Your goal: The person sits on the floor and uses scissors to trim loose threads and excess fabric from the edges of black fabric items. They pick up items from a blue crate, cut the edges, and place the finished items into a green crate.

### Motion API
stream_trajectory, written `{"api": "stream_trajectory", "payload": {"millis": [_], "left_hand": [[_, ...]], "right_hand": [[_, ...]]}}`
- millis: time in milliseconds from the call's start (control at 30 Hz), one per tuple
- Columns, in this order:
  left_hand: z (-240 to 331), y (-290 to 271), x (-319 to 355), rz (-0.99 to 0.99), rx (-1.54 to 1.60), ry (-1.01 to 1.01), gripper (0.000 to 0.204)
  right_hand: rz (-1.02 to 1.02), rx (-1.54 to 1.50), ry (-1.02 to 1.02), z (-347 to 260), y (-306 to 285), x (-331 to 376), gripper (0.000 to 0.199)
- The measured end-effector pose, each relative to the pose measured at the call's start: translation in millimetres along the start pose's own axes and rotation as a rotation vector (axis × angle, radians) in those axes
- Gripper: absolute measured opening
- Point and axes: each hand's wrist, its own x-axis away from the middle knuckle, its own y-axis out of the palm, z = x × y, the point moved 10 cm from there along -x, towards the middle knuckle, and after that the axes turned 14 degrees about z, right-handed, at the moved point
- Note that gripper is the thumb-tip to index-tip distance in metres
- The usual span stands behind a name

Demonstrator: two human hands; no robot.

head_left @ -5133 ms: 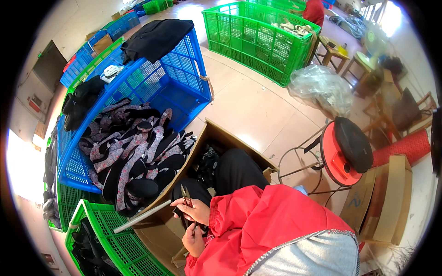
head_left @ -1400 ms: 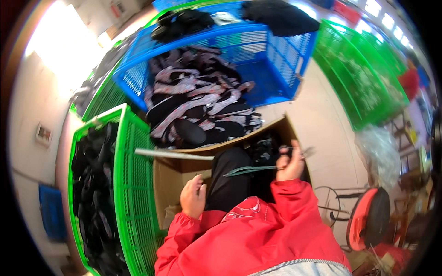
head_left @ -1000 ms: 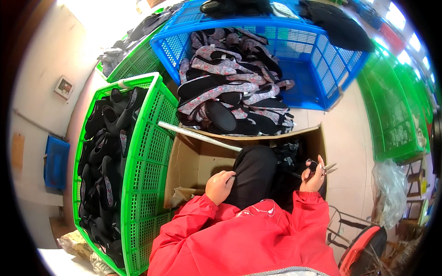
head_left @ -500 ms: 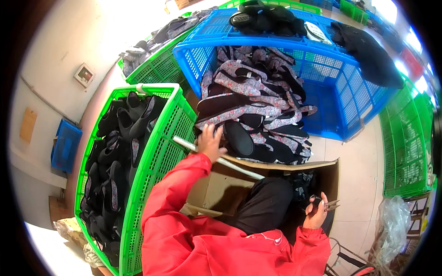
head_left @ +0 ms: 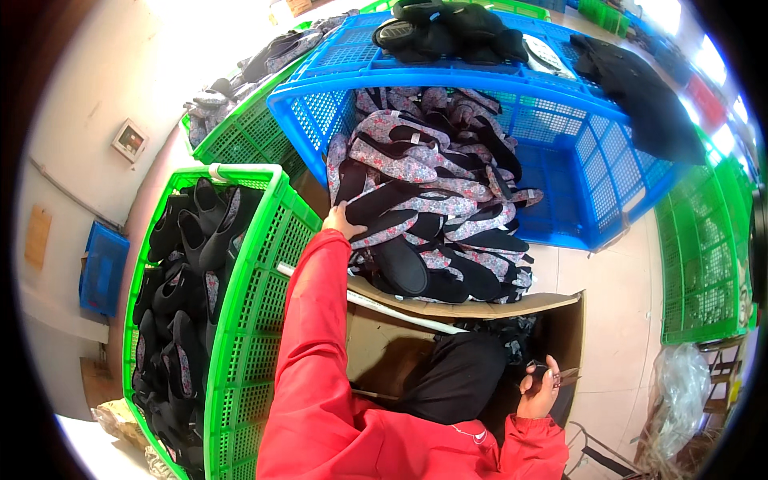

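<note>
- L hand (head_left: 344,222) half-curled at end of floral shoe (head_left: 388,230), can't tell if gripped
- R hand (head_left: 541,394) closed round snips (head_left: 569,376)
- Shoe pile (head_left: 464,206) partly in blue crate (head_left: 552,200)

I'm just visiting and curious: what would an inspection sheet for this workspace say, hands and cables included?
Surface: pale tiled floor, seen at right.
Job's things: floral-and-black footwear spilling from the blue crate; scissors.
Clutter: black cloth on the blue crate; plastic bag at right.
Hands: left hand at the footwear, grip unclear; right hand holds the scissors.
Cables: dark line on the left wall, cable or pipe unclear.
Surroundings: green crate of dark shoes; cardboard box in front.
</note>
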Motion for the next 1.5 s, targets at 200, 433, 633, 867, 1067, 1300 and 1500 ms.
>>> {"api": "stream_trajectory", "payload": {"millis": [200, 433, 633, 867, 1067, 1300, 1500], "left_hand": [[31.9, 8.0, 45.9, -0.129, 0.077, -0.014, 0.052], [91.5, -0.6, 119.0, -0.066, -0.016, 0.220, 0.061], [146.4, -33.3, 169.8, 0.092, -0.155, 0.462, 0.056], [91.5, -73.0, 89.3, 0.288, 0.213, 0.176, 0.059], [-8.8, -45.5, -10.7, 0.389, 0.126, -0.082, 0.091], [-62.1, 0.0, -44.1, 0.165, 0.271, -0.377, 0.112], [-61.7, 44.3, -44.8, -0.104, 0.433, -0.281, 0.103]], "right_hand": [[0.011, -0.020, 0.049, 7.9, 5.6, -1.0, 0.036], [-0.019, -0.010, 0.068, 14.1, 12.3, 3.0, 0.034], [-0.030, 0.004, 0.060, 13.7, 11.3, 5.7, 0.034], [-0.017, 0.040, 0.079, 19.3, 9.7, 6.4, 0.034], [-0.002, 0.055, 0.098, 24.3, 16.9, 5.3, 0.032], [0.073, 0.079, 0.104, 28.8, 13.6, -1.9, 0.028], [0.113, 0.142, 0.096, 32.3, 15.2, -4.4, 0.028]]}}
